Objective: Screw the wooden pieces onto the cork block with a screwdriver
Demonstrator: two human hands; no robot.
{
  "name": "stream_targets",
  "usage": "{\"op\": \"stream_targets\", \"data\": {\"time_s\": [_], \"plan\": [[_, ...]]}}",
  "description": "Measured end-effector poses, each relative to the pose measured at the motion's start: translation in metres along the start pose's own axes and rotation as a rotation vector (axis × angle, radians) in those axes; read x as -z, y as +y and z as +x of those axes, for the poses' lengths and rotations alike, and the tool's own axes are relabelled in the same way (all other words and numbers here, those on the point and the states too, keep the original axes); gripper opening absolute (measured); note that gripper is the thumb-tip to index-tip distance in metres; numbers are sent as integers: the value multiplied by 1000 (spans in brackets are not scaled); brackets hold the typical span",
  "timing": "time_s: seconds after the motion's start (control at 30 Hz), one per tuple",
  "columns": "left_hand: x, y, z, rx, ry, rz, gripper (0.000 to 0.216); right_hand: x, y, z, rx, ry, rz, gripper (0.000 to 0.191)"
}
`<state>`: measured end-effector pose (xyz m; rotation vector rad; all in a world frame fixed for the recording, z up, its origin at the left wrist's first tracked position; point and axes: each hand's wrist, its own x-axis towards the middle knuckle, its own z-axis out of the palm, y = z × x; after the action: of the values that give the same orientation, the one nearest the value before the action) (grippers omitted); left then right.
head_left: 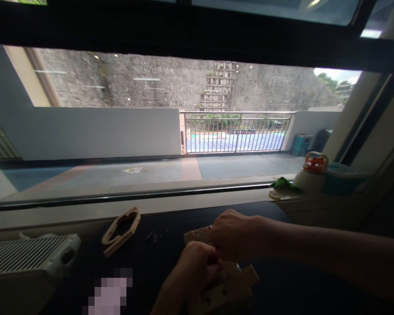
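Both hands meet close together over the dark table. My left hand (195, 264) has its fingers curled in, with the fingertips pressed toward the other hand. Above it and to the right, my right hand (233, 234) is closed in a fist-like pinch; whatever it grips is hidden. Partly under the hands lies a brownish, shiny item (193, 235), perhaps in clear wrapping. Just below my left hand is a pale wooden piece (230, 286) with dark holes. A wooden frame (121, 232) with a rounded opening lies to the left, and several small screws or nails (153, 237) lie beside it.
A white radiator-like unit (33, 256) stands at the left. Along the sill at right are a white bottle with an orange top (311, 175), a green cloth (285, 184) and a teal box (346, 178). A blurred pink patch (108, 295) shows at the lower left. The window (184, 188) borders the table's far side.
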<state>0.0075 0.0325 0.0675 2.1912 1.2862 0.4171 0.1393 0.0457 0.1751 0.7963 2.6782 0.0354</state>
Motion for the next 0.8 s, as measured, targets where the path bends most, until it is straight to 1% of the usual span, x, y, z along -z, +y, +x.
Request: {"op": "stream_targets", "data": {"time_s": [0.1, 0.23, 0.3, 0.37, 0.47, 0.57, 0.63, 0.7, 0.77, 0.8], "plan": [[1, 0, -1, 1, -9, 8, 20, 7, -2, -3, -39, -26, -15, 18], [0, -4, 0, 8, -39, 0, 21, 22, -6, -7, 27, -75, -21, 15], [-1, -5, 1, 22, -55, -9, 23, 25, -6, -7, 44, -90, -40, 16], [-1, -5, 1, 33, -70, -15, 25, 22, -4, -5, 60, -72, -43, 15], [-1, -4, 0, 19, -63, -12, 25, 12, -2, -3, 76, -13, 18, 11], [2, -1, -1, -23, -36, -9, 23, 7, -3, -4, 15, 18, 45, 21], [4, 1, -2, -46, -22, -11, 21, 11, -5, -5, -32, 6, 17, 26], [5, 2, -2, -45, -17, -2, 22, 17, -6, -5, -33, -23, -8, 22], [4, 1, -2, -32, -24, 10, 23, 22, -7, -5, -1, -48, -27, 13], [3, 1, -1, -25, -24, 14, 23, 23, -7, -4, 16, -53, -36, 12]]}}
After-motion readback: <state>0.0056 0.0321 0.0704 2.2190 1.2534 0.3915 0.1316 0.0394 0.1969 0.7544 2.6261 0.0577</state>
